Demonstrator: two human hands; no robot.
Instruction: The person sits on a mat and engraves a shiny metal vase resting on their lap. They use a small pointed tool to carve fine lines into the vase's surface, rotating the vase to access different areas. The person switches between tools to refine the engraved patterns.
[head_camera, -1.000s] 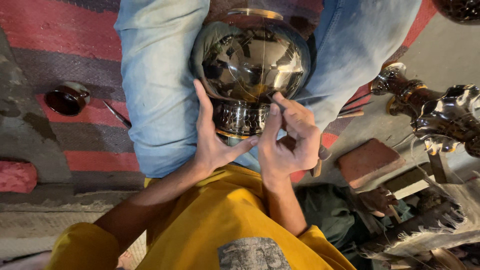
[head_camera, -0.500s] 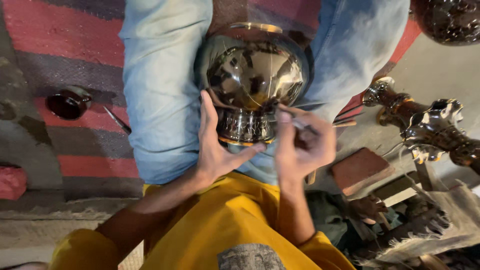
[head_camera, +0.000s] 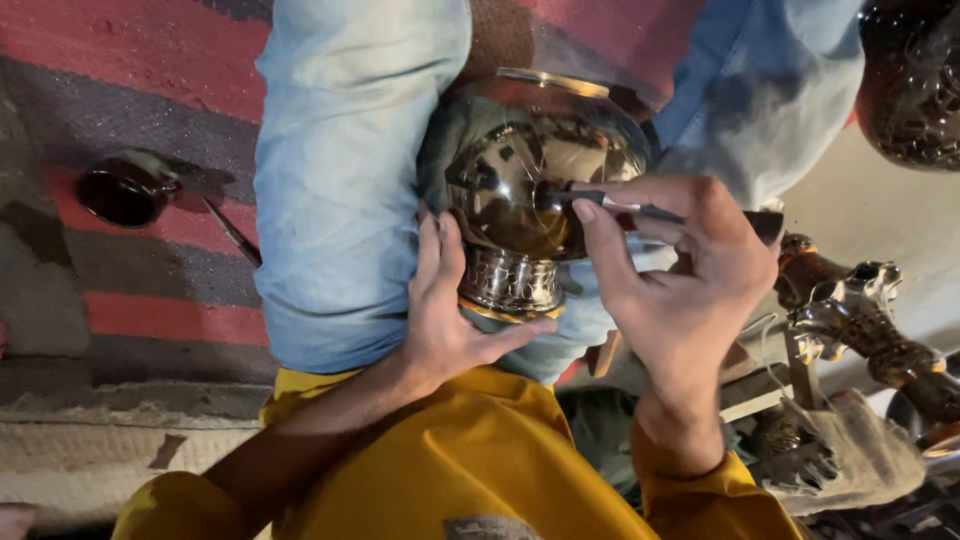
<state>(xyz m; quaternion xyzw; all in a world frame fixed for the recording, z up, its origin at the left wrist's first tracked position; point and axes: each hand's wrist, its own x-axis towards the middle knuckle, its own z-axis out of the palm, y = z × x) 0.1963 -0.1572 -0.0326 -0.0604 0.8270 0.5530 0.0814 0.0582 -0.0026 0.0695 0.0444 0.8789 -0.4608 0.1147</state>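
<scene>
Between the person's knees, clad in pale blue denim, a round polished brass-and-silver metal pot (head_camera: 535, 190) lies on its side, wedged so that the legs act as a clamp and keep it from rolling. Its hammered, patterned neck (head_camera: 510, 283) points toward the body, with a thin golden rim at the mouth. The left hand (head_camera: 450, 320) lies flat and spread against that neck, thumb reaching under the rim, apparently to brace the pot and stop it turning. The right hand (head_camera: 680, 280) is closed in a pen-like pinch around a slim dark metal tool (head_camera: 640, 208), whose tip meets the pot's shiny belly; the grip near the tip suggests fine, controlled marking. Yellow sleeves cover both forearms. On the red-and-grey striped rug (head_camera: 150, 60) to the left sits a small dark round bowl (head_camera: 125, 190), well apart from the pot. To the right lie ornate cast metal fittings (head_camera: 860, 310), and another dark patterned vessel (head_camera: 910, 90) shows at the upper corner.
</scene>
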